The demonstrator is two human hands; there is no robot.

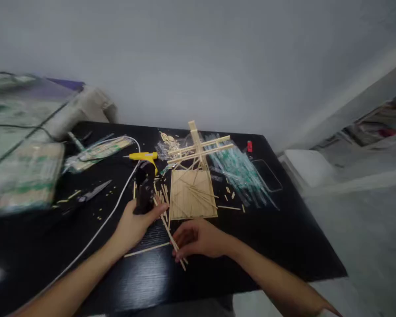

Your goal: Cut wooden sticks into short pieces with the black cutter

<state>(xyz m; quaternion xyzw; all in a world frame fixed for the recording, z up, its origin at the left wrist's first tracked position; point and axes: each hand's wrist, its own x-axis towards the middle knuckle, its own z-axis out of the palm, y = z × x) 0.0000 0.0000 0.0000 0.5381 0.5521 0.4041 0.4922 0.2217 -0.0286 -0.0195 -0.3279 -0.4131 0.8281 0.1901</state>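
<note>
My left hand [132, 226] is closed around a dark upright object [145, 189], too dim to name. Its thumb reaches toward a pair of thin wooden sticks [166, 226]. The near ends of these sticks are pinched between the fingers of my right hand [198, 240]. Just beyond lies a flat panel [181, 198] of sticks set side by side, with several loose sticks on it. A crossed stick frame [198, 143] rises behind the panel. One single stick [147, 251] rests on the table between my forearms.
On the black table [267, 237] are a yellow glue gun [143, 156], scissors [95, 192], a white cable [114, 209], wrapped chopsticks [237, 165], a red object [249, 146] and a dark rectangular outline [267, 175]. A larger chopstick pack [33, 176] is at left.
</note>
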